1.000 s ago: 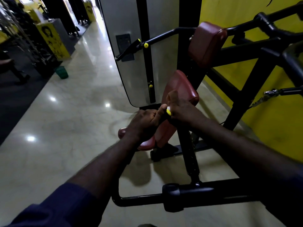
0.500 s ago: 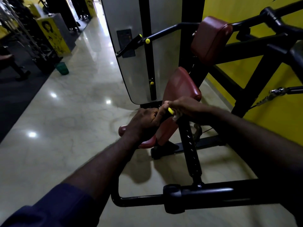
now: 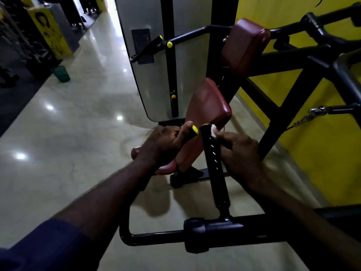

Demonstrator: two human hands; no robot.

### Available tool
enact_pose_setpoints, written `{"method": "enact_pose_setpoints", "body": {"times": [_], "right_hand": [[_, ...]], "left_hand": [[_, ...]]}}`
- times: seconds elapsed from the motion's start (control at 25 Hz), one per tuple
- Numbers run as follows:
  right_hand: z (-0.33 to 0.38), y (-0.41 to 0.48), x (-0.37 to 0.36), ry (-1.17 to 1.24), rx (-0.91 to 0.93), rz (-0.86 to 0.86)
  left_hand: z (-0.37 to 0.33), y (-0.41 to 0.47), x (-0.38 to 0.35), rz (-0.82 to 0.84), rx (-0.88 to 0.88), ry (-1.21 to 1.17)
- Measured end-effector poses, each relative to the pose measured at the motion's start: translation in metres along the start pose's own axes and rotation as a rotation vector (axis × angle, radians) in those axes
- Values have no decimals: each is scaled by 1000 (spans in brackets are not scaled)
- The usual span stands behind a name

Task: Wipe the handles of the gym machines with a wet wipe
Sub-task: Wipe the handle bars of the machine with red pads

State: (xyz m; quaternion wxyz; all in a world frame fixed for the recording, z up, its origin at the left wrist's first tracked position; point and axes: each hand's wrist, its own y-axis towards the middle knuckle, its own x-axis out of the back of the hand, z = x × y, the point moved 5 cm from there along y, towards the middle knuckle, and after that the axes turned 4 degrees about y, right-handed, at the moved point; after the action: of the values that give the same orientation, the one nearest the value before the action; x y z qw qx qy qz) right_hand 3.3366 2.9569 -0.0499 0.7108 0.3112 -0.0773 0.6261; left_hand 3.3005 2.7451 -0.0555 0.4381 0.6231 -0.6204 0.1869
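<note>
My left hand [image 3: 164, 143] grips a black machine handle whose yellow end cap [image 3: 195, 129] pokes out past my thumb. Just to its right stands a black upright post [image 3: 214, 159] with a row of holes and a yellow-tipped top. My right hand [image 3: 239, 155] holds a white wet wipe [image 3: 213, 131] against the upper right side of that post, fingers curled round the wipe. A second black handle [image 3: 145, 49] with yellow caps sticks out higher up by the grey weight-stack cover.
Red seat pad [image 3: 207, 116] and red chest pad [image 3: 245, 45] sit behind my hands. A thick black bar [image 3: 224, 231] crosses low in front. Yellow wall at right, grey weight-stack cover [image 3: 156, 75] ahead, glossy floor and a green bin [image 3: 61, 73] at left.
My right hand has come off the yellow-capped handle end and moved right and down along the post with the wipe. My left hand keeps its grip.
</note>
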Motion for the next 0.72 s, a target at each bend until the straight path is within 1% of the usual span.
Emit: {"method": "enact_pose_setpoints", "body": {"times": [0.12,0.2,0.24,0.28,0.32,0.4,0.48,0.56,0.64,0.68,0.72], "right_hand": [[7,-59,-7,-214,313,134],[9,-85,-15,-340,527,260],[9,-78,-17,-349,544,306],[9,-59,-18,-327,482,316],[8,-37,-21,-298,380,297],[12,-9,-26,-236,224,191],[10,-21,-26,-252,162,113],[12,-61,-12,-218,103,74],[12,-77,3,-91,-56,16],[4,-68,4,-50,-158,-14],[-1,-54,0,-60,-239,-18]], "left_hand": [[-1,0,-2,-1,-13,4],[2,1,-3,-4,2,15],[3,0,-3,-4,10,19],[5,1,-3,-2,14,24],[5,1,-3,-1,12,33],[3,-1,-4,-3,17,41],[3,-1,-3,-3,34,44],[4,-2,-4,-4,31,53],[4,-1,-4,-4,17,71],[4,0,-4,-1,20,63],[4,0,-4,2,26,49]]}}
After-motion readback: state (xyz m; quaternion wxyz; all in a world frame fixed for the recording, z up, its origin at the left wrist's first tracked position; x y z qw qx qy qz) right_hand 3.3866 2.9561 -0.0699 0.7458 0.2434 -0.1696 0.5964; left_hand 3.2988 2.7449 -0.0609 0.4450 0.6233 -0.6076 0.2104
